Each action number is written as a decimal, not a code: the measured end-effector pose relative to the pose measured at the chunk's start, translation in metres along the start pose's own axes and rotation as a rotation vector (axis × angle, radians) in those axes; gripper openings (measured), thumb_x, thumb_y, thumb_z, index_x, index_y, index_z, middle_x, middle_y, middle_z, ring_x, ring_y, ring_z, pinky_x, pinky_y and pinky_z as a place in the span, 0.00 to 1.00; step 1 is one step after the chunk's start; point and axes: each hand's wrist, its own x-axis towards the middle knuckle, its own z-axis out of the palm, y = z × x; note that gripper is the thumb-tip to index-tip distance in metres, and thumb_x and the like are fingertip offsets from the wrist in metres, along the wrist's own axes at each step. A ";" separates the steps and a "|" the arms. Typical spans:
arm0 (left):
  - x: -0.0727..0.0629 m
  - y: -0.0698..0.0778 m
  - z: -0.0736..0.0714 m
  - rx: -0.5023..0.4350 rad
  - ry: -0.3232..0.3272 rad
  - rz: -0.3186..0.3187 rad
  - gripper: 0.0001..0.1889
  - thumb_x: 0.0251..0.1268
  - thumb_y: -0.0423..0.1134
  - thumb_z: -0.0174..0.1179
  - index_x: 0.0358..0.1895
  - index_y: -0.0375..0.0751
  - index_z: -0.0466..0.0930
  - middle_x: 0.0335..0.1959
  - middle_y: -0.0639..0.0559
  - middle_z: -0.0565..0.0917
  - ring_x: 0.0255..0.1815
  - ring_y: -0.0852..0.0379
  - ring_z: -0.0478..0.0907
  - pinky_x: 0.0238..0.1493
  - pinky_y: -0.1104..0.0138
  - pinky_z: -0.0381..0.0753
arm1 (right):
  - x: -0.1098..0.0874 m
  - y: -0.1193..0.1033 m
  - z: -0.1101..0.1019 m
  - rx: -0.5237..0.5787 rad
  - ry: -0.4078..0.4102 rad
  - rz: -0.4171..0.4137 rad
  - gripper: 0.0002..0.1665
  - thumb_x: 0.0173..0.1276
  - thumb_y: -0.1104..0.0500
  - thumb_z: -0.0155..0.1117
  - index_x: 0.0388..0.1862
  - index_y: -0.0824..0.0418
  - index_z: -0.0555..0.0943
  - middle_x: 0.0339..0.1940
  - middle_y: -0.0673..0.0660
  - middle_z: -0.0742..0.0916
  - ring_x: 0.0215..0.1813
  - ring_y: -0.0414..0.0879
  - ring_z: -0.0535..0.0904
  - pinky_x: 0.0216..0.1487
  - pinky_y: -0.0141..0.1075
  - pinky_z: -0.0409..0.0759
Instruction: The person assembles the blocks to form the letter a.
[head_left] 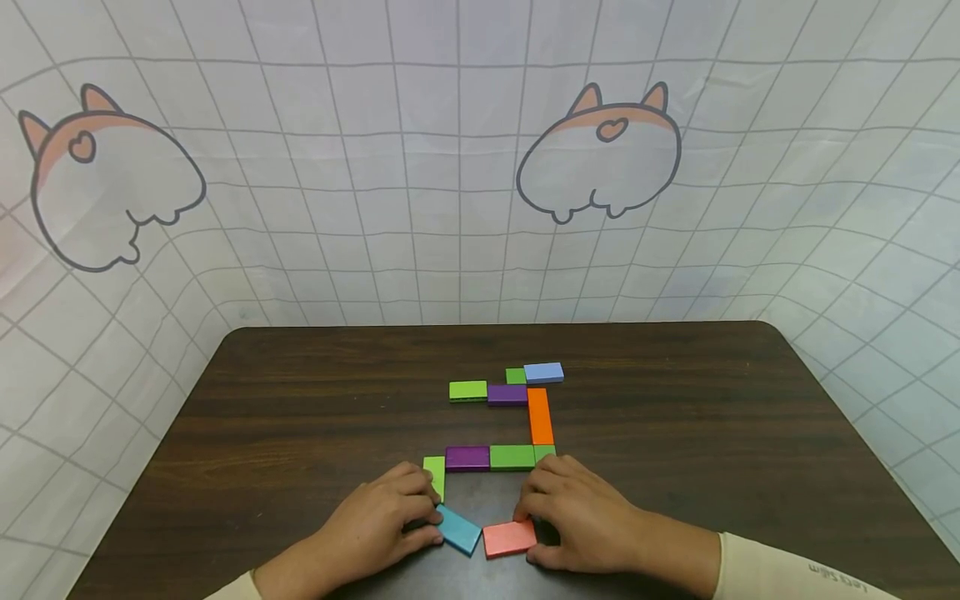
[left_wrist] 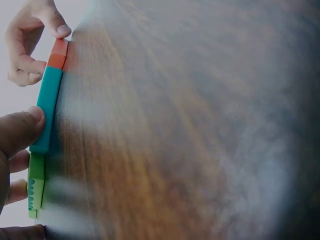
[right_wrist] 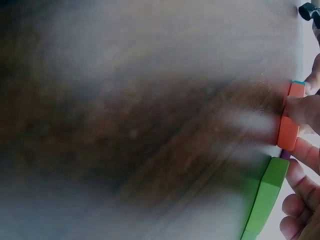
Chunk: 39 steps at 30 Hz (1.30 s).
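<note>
My left hand grips the left end of a teal block, its thumb against the near side in the left wrist view. Its upper fingers are by an upright-lying light green block. My right hand pinches a coral block at its right end between thumb and finger, also seen in the right wrist view as a coral block. The teal block lies slanted, its right corner close to the coral one. Fingers of the right hand partly cover a small green block.
Beyond the hands, flat blocks form a winding line: purple, green, orange, purple, light green, small green and light blue. They lie on a dark wooden table, with a grid-patterned cloth behind.
</note>
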 end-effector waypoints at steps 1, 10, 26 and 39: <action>0.000 0.000 -0.001 -0.003 -0.006 0.001 0.07 0.60 0.50 0.75 0.35 0.56 0.88 0.41 0.68 0.78 0.52 0.63 0.74 0.34 0.73 0.79 | 0.000 0.000 0.000 0.003 0.001 0.000 0.16 0.60 0.40 0.77 0.42 0.44 0.85 0.45 0.39 0.80 0.52 0.39 0.71 0.58 0.40 0.73; -0.004 -0.004 -0.010 -0.025 -0.118 0.050 0.21 0.59 0.64 0.70 0.45 0.55 0.87 0.51 0.65 0.79 0.63 0.57 0.72 0.43 0.60 0.85 | 0.005 0.015 -0.020 0.054 0.068 0.101 0.24 0.61 0.36 0.75 0.50 0.47 0.86 0.50 0.40 0.81 0.56 0.40 0.71 0.59 0.44 0.73; -0.009 -0.006 -0.013 0.008 -0.155 0.109 0.34 0.44 0.69 0.77 0.52 0.54 0.83 0.58 0.62 0.77 0.68 0.54 0.69 0.48 0.62 0.84 | 0.019 0.103 -0.048 -0.003 0.165 0.382 0.28 0.67 0.46 0.73 0.59 0.60 0.84 0.59 0.57 0.83 0.65 0.56 0.71 0.66 0.56 0.72; -0.011 -0.008 -0.011 -0.009 -0.165 0.106 0.34 0.48 0.71 0.73 0.53 0.55 0.82 0.59 0.63 0.75 0.68 0.54 0.68 0.45 0.61 0.84 | 0.053 0.130 -0.036 0.057 0.066 0.331 0.21 0.74 0.55 0.62 0.63 0.55 0.84 0.68 0.60 0.79 0.71 0.60 0.67 0.71 0.62 0.63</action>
